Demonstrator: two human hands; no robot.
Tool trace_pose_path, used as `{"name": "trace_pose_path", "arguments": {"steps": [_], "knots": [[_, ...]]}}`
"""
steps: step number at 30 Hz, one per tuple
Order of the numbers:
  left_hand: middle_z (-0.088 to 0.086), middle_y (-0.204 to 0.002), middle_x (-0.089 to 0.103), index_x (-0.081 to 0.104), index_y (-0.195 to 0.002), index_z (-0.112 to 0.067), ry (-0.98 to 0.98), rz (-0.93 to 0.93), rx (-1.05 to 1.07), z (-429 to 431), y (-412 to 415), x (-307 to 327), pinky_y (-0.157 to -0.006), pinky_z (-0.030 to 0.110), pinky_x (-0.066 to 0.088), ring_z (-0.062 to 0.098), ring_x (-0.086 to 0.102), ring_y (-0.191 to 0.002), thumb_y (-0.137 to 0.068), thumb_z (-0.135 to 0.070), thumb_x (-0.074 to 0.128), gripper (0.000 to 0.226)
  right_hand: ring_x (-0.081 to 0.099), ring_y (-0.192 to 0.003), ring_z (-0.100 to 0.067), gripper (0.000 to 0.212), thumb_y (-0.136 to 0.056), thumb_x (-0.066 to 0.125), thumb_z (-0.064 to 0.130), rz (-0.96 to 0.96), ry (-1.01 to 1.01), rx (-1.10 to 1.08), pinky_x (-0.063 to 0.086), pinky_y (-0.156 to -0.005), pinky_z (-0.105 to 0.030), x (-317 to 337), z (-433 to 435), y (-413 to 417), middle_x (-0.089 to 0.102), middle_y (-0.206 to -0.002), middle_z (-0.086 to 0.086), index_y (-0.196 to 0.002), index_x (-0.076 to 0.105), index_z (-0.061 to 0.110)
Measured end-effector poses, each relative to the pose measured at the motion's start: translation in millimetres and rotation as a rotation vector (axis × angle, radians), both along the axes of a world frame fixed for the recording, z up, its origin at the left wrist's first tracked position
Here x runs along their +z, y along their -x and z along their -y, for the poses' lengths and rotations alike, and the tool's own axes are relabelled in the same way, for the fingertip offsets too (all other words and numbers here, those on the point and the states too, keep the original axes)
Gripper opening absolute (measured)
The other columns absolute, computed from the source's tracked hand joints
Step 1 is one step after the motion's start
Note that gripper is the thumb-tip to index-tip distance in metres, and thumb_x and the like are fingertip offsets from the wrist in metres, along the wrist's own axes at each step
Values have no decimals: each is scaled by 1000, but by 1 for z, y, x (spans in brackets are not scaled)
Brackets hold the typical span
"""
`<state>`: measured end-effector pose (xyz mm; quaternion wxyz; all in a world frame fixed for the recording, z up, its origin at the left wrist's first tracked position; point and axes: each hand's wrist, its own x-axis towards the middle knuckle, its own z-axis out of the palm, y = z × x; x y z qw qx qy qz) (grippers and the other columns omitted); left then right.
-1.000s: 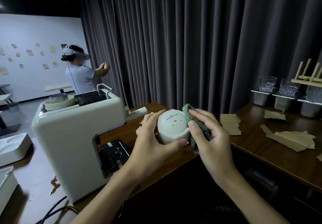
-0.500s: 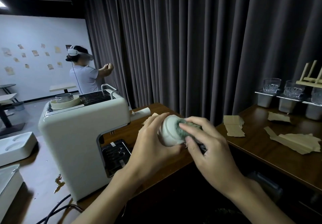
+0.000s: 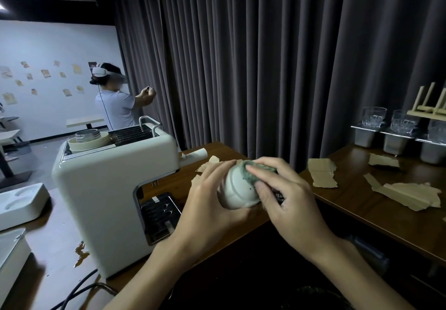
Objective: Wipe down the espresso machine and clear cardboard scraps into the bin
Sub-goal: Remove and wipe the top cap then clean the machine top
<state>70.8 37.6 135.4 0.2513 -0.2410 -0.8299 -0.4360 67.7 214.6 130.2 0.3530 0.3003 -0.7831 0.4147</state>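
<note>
Several torn brown cardboard scraps (image 3: 323, 172) lay uncleared on the dark wooden surface (image 3: 362, 209), right. Left hand (image 3: 212, 204) gripped a white ceramic cup (image 3: 237, 190); right hand (image 3: 293, 204) pinched a green cloth (image 3: 255, 171) against it. Cream espresso machine (image 3: 108, 189) stood left, wiping apparently unfinished.

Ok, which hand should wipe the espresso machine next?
Probably the right hand: it holds the green cloth, while the left hand grips the white cup beside the espresso machine.

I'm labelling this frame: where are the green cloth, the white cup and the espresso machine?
green cloth (image 3: 249, 179), head view, top fold
white cup (image 3: 237, 194), head view, side wall
espresso machine (image 3: 96, 189), head view, side panel
</note>
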Motion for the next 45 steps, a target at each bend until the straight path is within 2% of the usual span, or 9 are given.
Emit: {"name": "trace_pose_path", "arguments": {"steps": [3, 6, 9, 13, 20, 24, 31, 37, 45], "knots": [[-17, -131, 56, 54, -138, -31, -43, 22, 23, 3, 4, -1, -104, 38, 50, 10, 55, -127, -66, -40, 89, 81, 52, -121, -8, 34, -94, 55, 10, 46, 45, 5, 44, -98, -18, -3, 0, -3, 55, -125, 9, -127, 64, 15], [-22, -132, 53, 52, -138, -35, 6, 56, 3, 2, 4, -2, -106, 29, 48, 0, 52, -126, -67, -35, 92, 81, 53, -119, -5, 34, -93, 59, 4, 69, 102, 8, 43, -96, -13, 0, 3, -3, 56, -123, 8, -125, 64, 14], [-24, -135, 51, 53, -140, -28, 62, 73, -13, -3, 2, -5, -106, 14, 40, -9, 46, -127, -66, -37, 92, 84, 55, -114, -1, 45, -93, 59, 2, 161, 392, 14, 47, -91, -14, 14, 5, 3, 55, -123, 8, -132, 54, 23], [-20, -131, 54, 54, -138, -28, 46, 119, -30, -6, 2, -7, -104, 24, 46, -2, 52, -123, -65, -38, 91, 82, 59, -110, -1, 48, -91, 58, 2, 230, 653, 162, 48, -89, -18, 19, 11, 7, 57, -123, 5, -127, 51, 34], [-27, -111, 62, 51, -115, -39, -156, 127, 45, -3, 0, -8, -86, 22, 56, -2, 64, -104, -58, -32, 96, 72, 56, -116, -4, 37, -95, 54, 2, 247, 310, 120, 45, -92, -12, 3, 8, 3, 59, -123, 5, -125, 60, 23], [-23, -108, 64, 54, -112, -33, -196, 141, 43, -1, 1, -8, -81, 29, 59, 3, 67, -99, -60, -31, 96, 66, 48, -123, 0, 35, -98, 51, 23, 248, 105, 59, 40, -99, -11, -4, 6, 1, 49, -125, 16, -132, 58, 24], [-34, -115, 59, 52, -111, -35, -73, 94, -13, 0, -6, 1, -80, 10, 50, -7, 60, -108, -64, -27, 93, 63, 51, -119, -3, 34, -97, 55, 10, 217, 128, 13, 43, -96, -11, -4, -1, 7, 54, -120, 12, -129, 62, 20], [-24, -111, 63, 52, -110, -38, -98, 61, -4, 1, -1, 1, -82, 25, 57, 2, 64, -106, -65, -28, 90, 60, 52, -118, -9, 35, -94, 54, 9, 77, -30, 23, 42, -97, -14, 4, 8, -4, 50, -120, 12, -126, 64, 19], [-19, -119, 62, 54, -121, -30, -112, 37, -23, 1, 0, 4, -87, 15, 51, 0, 59, -114, -67, -26, 92, 67, 50, -118, -5, 36, -96, 54, 6, 111, 25, -26, 37, -94, -5, 7, 2, -3, 51, -120, 7, -129, 63, 17]]}}
